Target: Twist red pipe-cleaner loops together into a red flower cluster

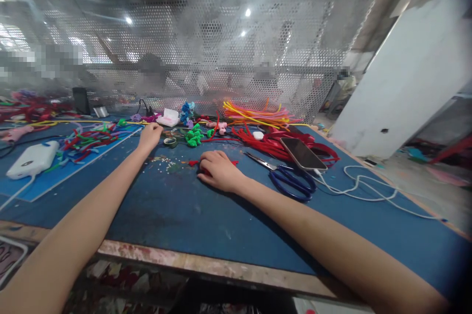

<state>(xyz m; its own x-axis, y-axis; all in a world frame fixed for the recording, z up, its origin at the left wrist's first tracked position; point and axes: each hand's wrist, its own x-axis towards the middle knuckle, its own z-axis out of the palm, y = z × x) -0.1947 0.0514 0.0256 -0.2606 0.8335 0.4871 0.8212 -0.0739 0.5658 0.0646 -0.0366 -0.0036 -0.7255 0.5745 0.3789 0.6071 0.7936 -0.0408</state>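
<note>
My right hand [218,170] rests on the blue table mat [177,211], fingers curled over a short red pipe cleaner [193,162] whose end sticks out to the left. My left hand [150,135] reaches farther back, fingers bent near a small white and pink box [168,118] and purple bits; what it holds, if anything, is hidden. Green pipe-cleaner pieces [194,136] lie between the hands. Tiny white beads [162,160] are scattered below the left hand.
Blue-handled scissors [291,179] and a phone [302,153] with a white cable [368,191] lie right of my right hand. Orange, yellow and red pipe cleaners [258,117] are piled behind. A white power bank [32,158] sits left. A perforated metal screen [221,48] backs the table.
</note>
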